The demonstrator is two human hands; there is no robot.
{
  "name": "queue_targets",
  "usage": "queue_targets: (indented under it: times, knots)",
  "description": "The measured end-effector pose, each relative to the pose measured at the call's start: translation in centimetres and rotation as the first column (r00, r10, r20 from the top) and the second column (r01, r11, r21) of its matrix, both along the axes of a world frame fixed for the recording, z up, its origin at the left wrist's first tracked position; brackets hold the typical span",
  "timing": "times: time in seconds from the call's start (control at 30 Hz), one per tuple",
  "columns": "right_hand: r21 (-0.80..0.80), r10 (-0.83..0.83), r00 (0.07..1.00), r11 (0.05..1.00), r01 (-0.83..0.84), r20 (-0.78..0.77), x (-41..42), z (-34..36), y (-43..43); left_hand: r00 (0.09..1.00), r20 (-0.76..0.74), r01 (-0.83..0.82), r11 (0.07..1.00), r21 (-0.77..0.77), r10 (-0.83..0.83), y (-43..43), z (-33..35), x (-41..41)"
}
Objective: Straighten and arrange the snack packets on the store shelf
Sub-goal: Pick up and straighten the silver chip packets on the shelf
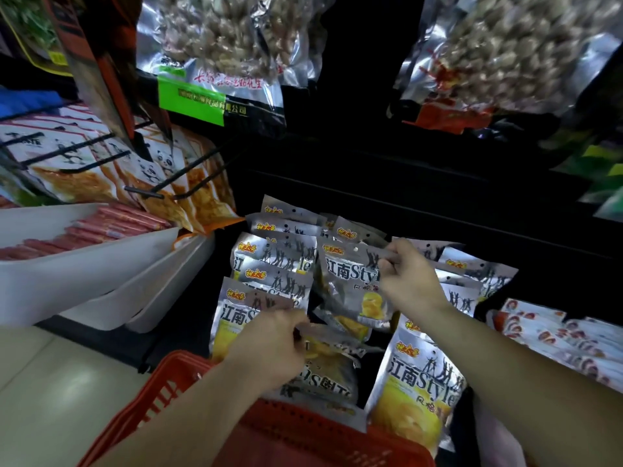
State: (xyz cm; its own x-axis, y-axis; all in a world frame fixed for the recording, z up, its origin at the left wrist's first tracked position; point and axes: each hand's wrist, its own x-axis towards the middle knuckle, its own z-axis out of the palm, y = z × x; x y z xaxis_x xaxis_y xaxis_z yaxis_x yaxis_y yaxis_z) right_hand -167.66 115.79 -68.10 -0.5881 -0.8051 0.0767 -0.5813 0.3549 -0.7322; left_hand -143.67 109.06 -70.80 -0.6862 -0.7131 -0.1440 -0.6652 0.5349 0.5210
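The right hand (408, 278) has its fingers curled, with thumb and fingertips pinching the top right corner of a silver snack packet (350, 284) printed "Style". The packet is lifted and tilted above the pile. The left hand (269, 348) is also curled, and its fingertips grip the edge of an upside-down packet (323, 372) that lies partly over the rim of a red basket (168, 382) below both forearms. Around the hands, more silver packets (279, 257) of the same kind lie overlapping in loose rows on a dark shelf (421, 210). One stands upright at the front right (414, 382). To the left are white trays (84, 274) holding red sausages (111, 227), with panda-printed packets (151, 170) on wire hooks above them. Red-and-white packets (556, 338) lie to the right. Bags of peanuts (229, 35) hang overhead.
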Motion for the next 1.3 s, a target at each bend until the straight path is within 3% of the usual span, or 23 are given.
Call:
queue_targets:
  times: [0.17,0.23,0.33,0.7,0.83,0.93,1.07,1.17,1.3]
  knots:
    - [0.002,0.091,0.992,0.996,-0.091,0.085,0.5,1.2,1.0,0.987,-0.099,0.122,0.99,-0.073,-0.129,0.4,0.1,-0.3]
    - [-0.002,0.106,0.983,0.994,-0.106,0.152,1.0,2.0,1.3,0.993,-0.011,0.119,0.992,-0.051,-0.12,0.3,0.7,0.0]
    - [-0.011,0.097,0.978,0.995,-0.097,0.187,2.1,3.3,2.2,0.953,0.253,0.184,0.982,-0.049,-0.166,0.9,1.6,0.6]
    - [-0.093,-0.004,0.997,0.996,0.012,0.083,4.6,4.2,3.7,0.922,0.359,0.212,0.965,-0.156,-0.145,1.3,1.5,1.4]
    - [-0.126,-0.038,0.987,0.99,0.058,0.158,4.3,3.8,3.4,0.987,0.116,0.113,0.993,0.019,-0.115,0.7,1.6,1.2]
    - [-0.105,-0.041,0.98,0.993,0.062,0.194,4.4,4.3,3.5,0.996,-0.081,-0.022,0.995,0.101,0.03,-0.1,2.2,1.2]
    - [-0.075,0.023,0.983,0.997,-0.01,0.18,5.5,6.7,4.1,0.925,-0.307,-0.155,0.959,0.238,0.225,-0.3,3.9,1.9]
    - [-0.086,0.078,0.984,0.994,-0.065,0.161,7.0,10.1,4.9,0.832,-0.439,-0.158,0.904,0.397,0.339,0.7,6.7,2.7]
    - [-0.169,0.128,0.951,0.982,-0.082,0.281,9.6,14.6,6.5,0.785,-0.553,-0.064,0.925,0.374,0.278,2.2,11.8,4.5]
